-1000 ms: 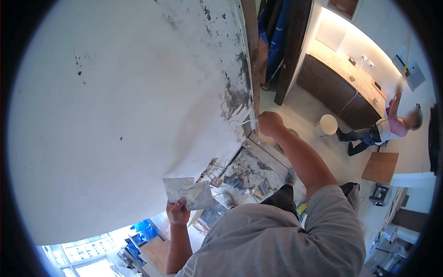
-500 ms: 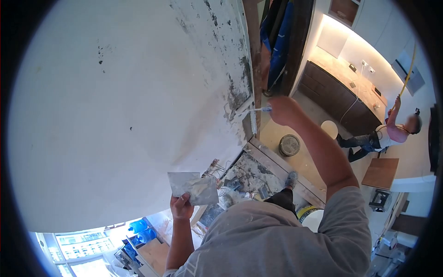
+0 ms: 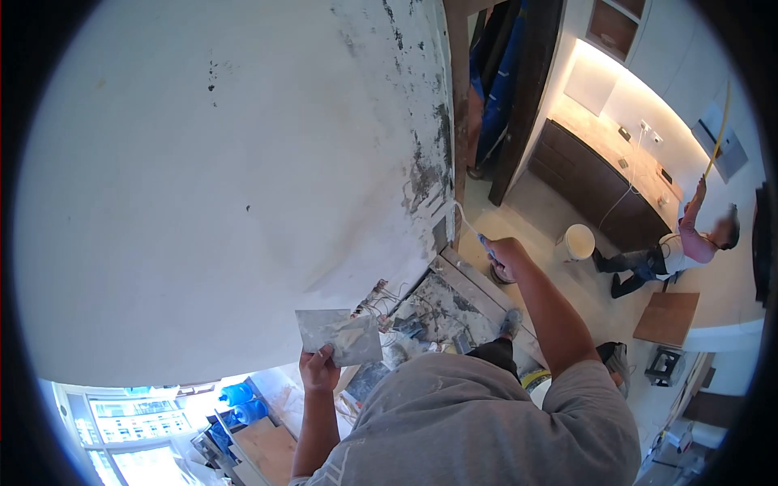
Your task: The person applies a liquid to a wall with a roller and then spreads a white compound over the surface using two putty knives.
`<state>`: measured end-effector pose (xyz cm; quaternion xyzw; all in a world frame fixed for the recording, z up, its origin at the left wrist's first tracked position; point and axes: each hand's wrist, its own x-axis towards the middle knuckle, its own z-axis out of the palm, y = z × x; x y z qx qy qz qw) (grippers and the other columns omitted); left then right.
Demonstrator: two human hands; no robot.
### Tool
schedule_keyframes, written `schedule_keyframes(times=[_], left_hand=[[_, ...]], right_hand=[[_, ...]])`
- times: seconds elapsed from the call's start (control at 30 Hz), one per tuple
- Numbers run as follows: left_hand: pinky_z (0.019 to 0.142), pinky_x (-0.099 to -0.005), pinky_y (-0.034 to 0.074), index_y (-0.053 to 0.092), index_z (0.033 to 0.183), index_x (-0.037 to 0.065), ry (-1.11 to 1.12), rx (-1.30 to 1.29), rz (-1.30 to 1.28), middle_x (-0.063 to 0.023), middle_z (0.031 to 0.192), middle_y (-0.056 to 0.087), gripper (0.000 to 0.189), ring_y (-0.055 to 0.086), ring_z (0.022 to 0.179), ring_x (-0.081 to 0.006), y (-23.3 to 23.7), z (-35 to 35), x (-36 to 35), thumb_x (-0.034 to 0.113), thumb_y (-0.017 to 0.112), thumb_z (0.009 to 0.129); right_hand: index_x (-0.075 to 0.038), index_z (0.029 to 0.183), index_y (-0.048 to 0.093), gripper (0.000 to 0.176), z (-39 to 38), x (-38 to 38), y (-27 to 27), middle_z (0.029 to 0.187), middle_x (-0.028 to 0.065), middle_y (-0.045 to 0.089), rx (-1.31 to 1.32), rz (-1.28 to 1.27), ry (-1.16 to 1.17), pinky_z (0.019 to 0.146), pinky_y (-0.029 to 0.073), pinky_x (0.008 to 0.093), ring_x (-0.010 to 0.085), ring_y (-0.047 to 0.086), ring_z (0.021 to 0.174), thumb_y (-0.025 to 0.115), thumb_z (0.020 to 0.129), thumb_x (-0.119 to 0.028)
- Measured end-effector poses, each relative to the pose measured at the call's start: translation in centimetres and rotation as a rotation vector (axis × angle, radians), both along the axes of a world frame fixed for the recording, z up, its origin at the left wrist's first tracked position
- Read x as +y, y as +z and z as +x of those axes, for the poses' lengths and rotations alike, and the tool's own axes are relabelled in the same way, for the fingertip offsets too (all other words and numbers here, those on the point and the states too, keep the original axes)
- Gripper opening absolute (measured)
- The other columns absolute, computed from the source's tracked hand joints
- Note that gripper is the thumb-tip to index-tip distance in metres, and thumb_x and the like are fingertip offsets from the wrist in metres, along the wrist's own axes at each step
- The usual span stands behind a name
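Observation:
My left hand [image 3: 319, 369] grips a flat grey hawk plate [image 3: 318, 326] from below, thumb on its top face. A smear of pale putty [image 3: 350, 334] lies on the plate. Out to the right, my right hand [image 3: 507, 257] is closed round the handle of a trowel [image 3: 463, 217]. Its thin curved neck reaches to the edge of the white wall [image 3: 243, 146], where the blade overlaps the corner. Rough dark patches [image 3: 425, 172] and fresh pale streaks mark the wall there.
Rubble and loose wires [image 3: 381, 304] lie along the wall's foot. A bucket [image 3: 577, 243] stands on the floor, another [image 3: 536, 387] beside my body. To the right, another person [image 3: 687, 243] holds a long yellow pole [image 3: 719, 134] near a counter [image 3: 596, 182]. A brown board [image 3: 666, 317] lies nearby.
My right hand has moved down and slightly right with the trowel, whose handle now tilts downward from the wall edge. My left hand and the plate stay nearly in place. The view has shifted slightly.

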<state>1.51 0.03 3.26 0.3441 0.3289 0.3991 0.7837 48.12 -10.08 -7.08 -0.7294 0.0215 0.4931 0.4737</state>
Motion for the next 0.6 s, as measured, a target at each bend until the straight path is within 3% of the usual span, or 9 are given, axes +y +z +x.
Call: schedule_keyframes(times=[0.13, 0.27, 0.43, 0.6], left_hand=[[0.105, -0.0474, 0.047, 0.047, 0.135, -0.004, -0.006, 0.027, -0.003, -0.0169, 0.125, 0.061, 0.057, 0.06, 0.118, -0.033, 0.0, -0.1, -0.3, 0.002, 0.061, 0.08], [0.105, -0.0469, 0.047, 0.047, 0.135, -0.004, -0.002, 0.025, -0.006, -0.0171, 0.126, 0.061, 0.055, 0.06, 0.118, -0.0329, -0.3, -0.6, -0.3, 0.002, 0.061, 0.081], [0.105, -0.0465, 0.047, 0.048, 0.134, -0.004, 0.05, 0.032, -0.005, -0.0171, 0.126, 0.061, 0.055, 0.06, 0.119, -0.0328, -0.6, -2.0, -0.4, 0.002, 0.063, 0.081], [0.106, -0.0468, 0.047, 0.048, 0.134, -0.003, 0.072, 0.032, -0.029, -0.0164, 0.126, 0.061, 0.056, 0.06, 0.119, -0.0324, -0.7, -2.1, -0.5, 0.001, 0.064, 0.08]], right_hand=[[0.001, 0.083, 0.06, 0.033, 1.0, 3.7, 2.2, 0.069, 0.0101, 0.057, -0.126, -0.012, 0.099, 0.039, 0.031, 0.0307, 0.0145, 0.047, 0.048, 0.068, 0.094, -0.029], [0.001, 0.081, 0.061, 0.028, 2.8, 6.7, 5.7, 0.067, 0.0106, 0.057, -0.181, 0.036, 0.133, 0.039, 0.031, 0.0302, 0.0146, 0.047, 0.048, 0.069, 0.092, -0.024], [0.001, 0.082, 0.062, 0.021, 4.2, 5.3, 12.8, 0.069, 0.0105, 0.057, -0.168, 0.098, 0.172, 0.037, 0.029, 0.0284, 0.0127, 0.045, 0.047, 0.067, 0.091, -0.018], [0.0, 0.083, 0.061, 0.019, 4.6, 5.8, 11.2, 0.067, 0.0081, 0.054, -0.069, 0.09, 0.055, 0.039, 0.028, 0.0256, 0.0115, 0.042, 0.046, 0.062, 0.092, -0.017]])
